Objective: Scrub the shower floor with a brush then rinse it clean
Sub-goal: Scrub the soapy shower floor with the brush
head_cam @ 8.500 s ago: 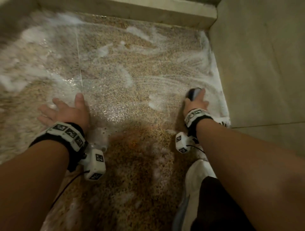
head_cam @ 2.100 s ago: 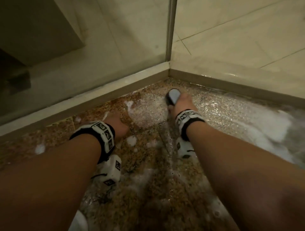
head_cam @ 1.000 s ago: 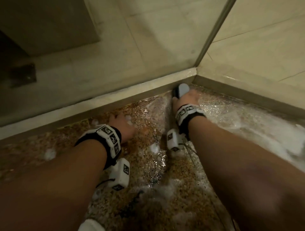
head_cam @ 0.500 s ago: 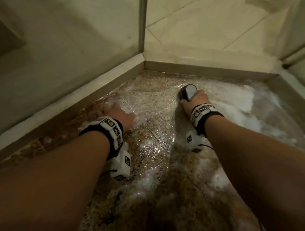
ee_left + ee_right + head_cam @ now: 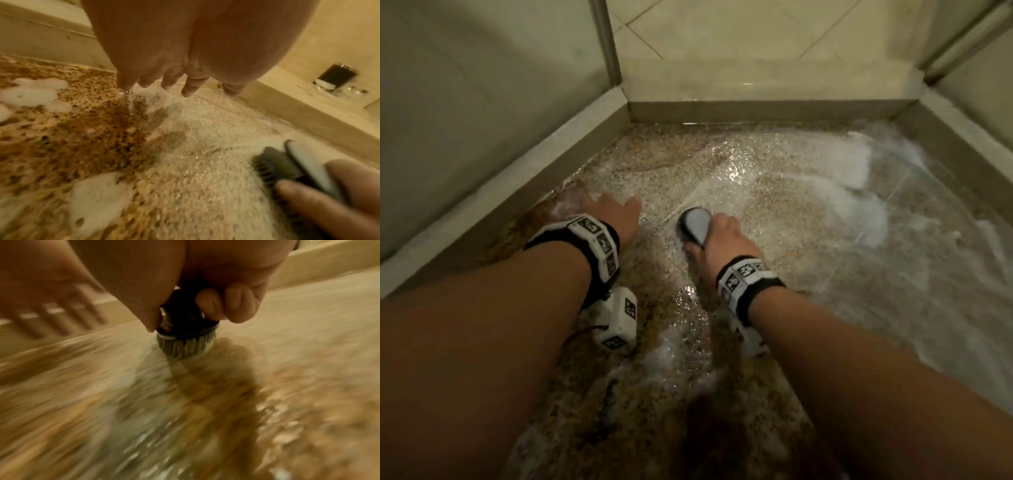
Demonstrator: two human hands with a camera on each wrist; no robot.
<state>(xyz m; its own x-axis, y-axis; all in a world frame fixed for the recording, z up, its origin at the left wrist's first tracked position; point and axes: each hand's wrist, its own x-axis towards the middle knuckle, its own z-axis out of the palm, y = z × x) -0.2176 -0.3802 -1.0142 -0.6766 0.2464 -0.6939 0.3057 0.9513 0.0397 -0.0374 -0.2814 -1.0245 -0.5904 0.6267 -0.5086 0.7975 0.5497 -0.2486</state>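
Note:
My right hand (image 5: pixel 722 236) grips a small scrub brush (image 5: pixel 697 224) with a grey top and dark bristles, pressed onto the wet speckled shower floor (image 5: pixel 774 212). The left wrist view has the brush (image 5: pixel 287 165) at lower right with its bristles on the floor. In the blurred right wrist view my fingers curl round the brush (image 5: pixel 185 337). My left hand (image 5: pixel 616 219) lies flat on the floor beside the left curb, fingers spread (image 5: pixel 185 87). White foam (image 5: pixel 859 192) covers the floor to the right.
A raised beige curb (image 5: pixel 534 181) runs along the left and the far side (image 5: pixel 756 109). A glass panel edge (image 5: pixel 606 44) stands at the far left corner. Foam patches (image 5: pixel 37 92) lie near my left hand. A dark holder (image 5: pixel 337 76) is on the far wall.
The brush has moved back from the far corner towards me and left, closer to my left hand. The view has swung right, showing more of the foamy floor. My left hand stays planted.

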